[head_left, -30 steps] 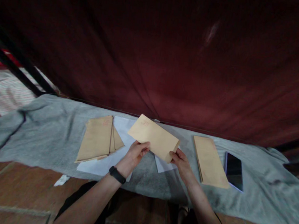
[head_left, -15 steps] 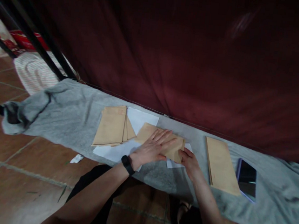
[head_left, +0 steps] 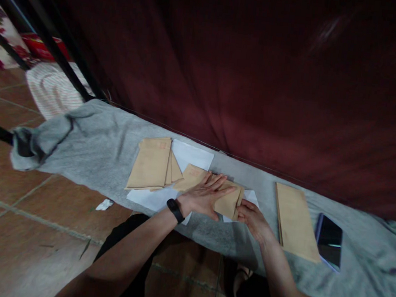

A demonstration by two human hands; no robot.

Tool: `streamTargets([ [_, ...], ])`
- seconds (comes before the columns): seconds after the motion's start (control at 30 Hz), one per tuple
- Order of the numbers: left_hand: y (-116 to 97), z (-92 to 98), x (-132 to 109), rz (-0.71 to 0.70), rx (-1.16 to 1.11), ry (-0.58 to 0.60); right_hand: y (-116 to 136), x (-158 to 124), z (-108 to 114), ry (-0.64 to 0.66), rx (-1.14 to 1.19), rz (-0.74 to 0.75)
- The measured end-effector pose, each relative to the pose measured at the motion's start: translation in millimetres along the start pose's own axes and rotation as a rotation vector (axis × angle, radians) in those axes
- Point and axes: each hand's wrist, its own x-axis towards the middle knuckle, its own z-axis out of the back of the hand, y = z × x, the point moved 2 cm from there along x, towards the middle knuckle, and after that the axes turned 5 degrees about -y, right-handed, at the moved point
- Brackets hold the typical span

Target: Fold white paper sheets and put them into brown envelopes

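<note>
A brown paper envelope (head_left: 227,201) lies across white paper on the grey cloth, in the middle of the head view. My left hand (head_left: 204,197), with a black band on its wrist, rests spread and flat on top of it. At the envelope's right end, my right hand (head_left: 250,215) has its fingers closed on the edge. Part of the envelope is hidden under my left hand. A pile of brown envelopes (head_left: 150,163) lies to the left, on a white sheet (head_left: 192,155). Farther right is another stack of brown envelopes (head_left: 296,223).
A phone (head_left: 329,240) lies beside the right stack. The grey cloth (head_left: 107,144) covers a narrow bench-like surface with a dark red curtain (head_left: 226,76) behind it. Black metal bars (head_left: 51,36) and a striped cloth (head_left: 55,85) are at left. White scrap (head_left: 105,204) lies on the tiled floor.
My left thumb has spread away from the other fingers on the envelope. My right fingers have drawn closer together at its right end. The view has shifted slightly.
</note>
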Motion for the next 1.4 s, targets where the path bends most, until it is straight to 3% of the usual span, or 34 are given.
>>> streamTargets([
  [0.43, 7, 0.8, 3, 0.067, -0.078, 0.018, 16, -8, 12, 0.114, -0.087, 0.062],
  [0.77, -5, 9.5, 6, 0.038, 0.042, -0.13, 19, -4, 9, -0.043, -0.141, 0.17],
  [0.9, -4, 9.2, 6, 0.018, 0.067, -0.167, 13, 3, 9, -0.05, -0.152, 0.188],
  [1.0, -4, 10.0, 8, 0.002, 0.095, -0.208, 7, 10, 12, -0.172, -0.225, 0.235],
  [1.2, -5, 3.8, 8, 0.016, 0.168, -0.234, 13, 2, 19, -0.578, -0.484, 0.601],
  [1.3, -5, 0.1, 8, 0.03, 0.177, -0.223, 21, -1, 19, -0.515, -0.455, 0.624],
  [1.4, -4, -1.0, 8, 0.034, 0.18, -0.219, 24, 0, 16, -0.372, -0.309, 0.495],
])
